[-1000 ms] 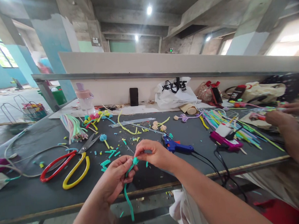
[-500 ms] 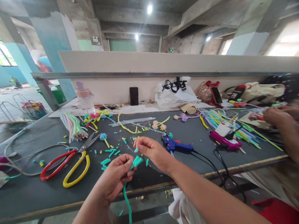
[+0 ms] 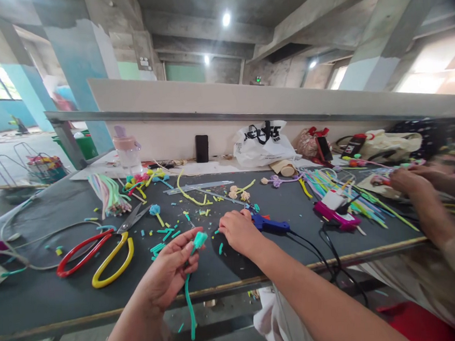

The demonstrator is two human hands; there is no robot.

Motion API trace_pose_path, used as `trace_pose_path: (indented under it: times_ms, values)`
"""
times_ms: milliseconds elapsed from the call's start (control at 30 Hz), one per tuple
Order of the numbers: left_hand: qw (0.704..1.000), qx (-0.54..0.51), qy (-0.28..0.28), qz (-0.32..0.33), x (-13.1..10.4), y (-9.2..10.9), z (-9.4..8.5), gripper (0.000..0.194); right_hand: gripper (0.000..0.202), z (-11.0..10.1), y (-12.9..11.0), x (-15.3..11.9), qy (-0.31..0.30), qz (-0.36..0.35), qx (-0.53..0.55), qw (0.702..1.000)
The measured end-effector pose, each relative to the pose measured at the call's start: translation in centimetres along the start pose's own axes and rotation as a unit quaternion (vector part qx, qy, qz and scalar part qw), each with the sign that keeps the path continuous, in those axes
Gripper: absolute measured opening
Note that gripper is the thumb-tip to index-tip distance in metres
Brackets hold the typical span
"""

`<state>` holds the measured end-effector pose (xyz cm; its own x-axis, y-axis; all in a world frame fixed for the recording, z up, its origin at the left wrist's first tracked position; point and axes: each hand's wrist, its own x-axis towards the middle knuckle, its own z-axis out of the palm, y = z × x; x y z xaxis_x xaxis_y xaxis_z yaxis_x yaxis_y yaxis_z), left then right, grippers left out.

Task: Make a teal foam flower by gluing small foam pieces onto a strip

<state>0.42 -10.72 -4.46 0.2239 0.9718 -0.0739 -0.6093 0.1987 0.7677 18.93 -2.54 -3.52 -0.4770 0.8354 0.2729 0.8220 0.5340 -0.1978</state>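
Observation:
My left hand (image 3: 175, 262) is closed in a pinch around a teal pipe cleaner flower (image 3: 200, 239), whose long stem (image 3: 191, 308) hangs down past the table edge. To its right, my right hand (image 3: 240, 234) has its fingers bent together, with a short teal pipe cleaner piece (image 3: 217, 232) at the fingertips. Just beyond those knuckles lies a blue hot glue gun (image 3: 272, 223), its front end partly hidden by my hand. Cut teal pieces (image 3: 157, 248) are scattered left of my hands.
Scissors with red and yellow handles (image 3: 115, 264) lie open at left. Behind are a pipe cleaner bundle (image 3: 106, 194), a bottle (image 3: 127, 151), a phone (image 3: 201, 148) and a white bag (image 3: 264, 144). A magenta power strip (image 3: 337, 216) and a co-worker's hands (image 3: 411, 181) are at right.
My right hand has moved right and away from the flower, towards the glue gun. My left hand has stayed nearly in place, turning the flower slightly as its fingers straightened.

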Motion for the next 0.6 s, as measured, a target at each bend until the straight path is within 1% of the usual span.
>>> trace_pose_path:
  times_ms: [67,167,233,267,367,467,533,600]
  values:
    - [0.998,-0.050,0.007,0.029,-0.4,0.5,0.0,0.031,0.016,0.0,0.1,-0.1,0.001,-0.002,-0.018,1.000]
    - [0.990,-0.120,0.023,0.076,-1.1,1.7,0.1,0.034,0.014,0.0,0.4,-0.2,0.003,-0.008,-0.030,1.000]
    - [0.984,-0.139,0.020,0.106,-1.4,2.6,0.2,0.039,0.010,-0.2,0.5,-0.2,0.005,-0.014,-0.030,0.999]
    - [0.984,-0.139,0.021,0.110,-1.4,2.9,0.2,0.040,0.008,-0.4,0.6,-0.3,0.007,-0.017,-0.029,0.999]
    - [0.988,-0.122,0.028,0.093,-1.0,3.0,0.1,0.042,0.016,-1.1,0.6,-0.5,0.018,-0.025,-0.024,0.999]
    - [0.990,-0.109,0.048,0.078,-0.2,2.2,0.0,0.044,0.023,-1.9,0.6,-0.8,0.026,-0.024,-0.020,0.999]
    - [0.990,-0.108,0.054,0.069,0.1,1.6,-0.1,0.043,0.025,-2.4,0.9,-1.0,0.033,-0.013,-0.019,0.999]
    - [0.991,-0.112,0.051,0.057,0.3,1.2,-0.3,0.039,0.027,-3.1,1.5,-1.2,0.044,0.013,-0.021,0.999]
